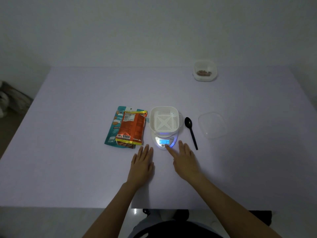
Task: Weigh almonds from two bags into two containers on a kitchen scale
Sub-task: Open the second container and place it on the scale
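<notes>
The kitchen scale (158, 140) sits mid-table (77, 117) with its lit blue display turned toward the person; the digits look like 39, though the glare makes them hard to read. On its platform rests a white square container (164, 120) with a slotted bottom and nothing in it.

Just left of the scale lie the two bags, flat, with their long axes running from the far side toward the person and leaning slightly left at the near end. The orange bag (132, 127) lies on top of the teal bag (113, 129), its barcode end nearest the person.

Right of the scale lies a black spoon (192, 133), with its bowl away from the person and its handle slanting toward the near right. Beyond it, further right, is a clear lid (212, 125). Well apart, at the far right of the table, stands a second container (205, 71) with brown pieces inside, too blurred to tell more.

The left hand (142, 162) lies palm down on the table with straight fingers, near the bags' near edge, gripping nothing. The right hand (186, 160) is spread, its index finger (169, 146) stretched onto the scale's front panel below the display
</notes>
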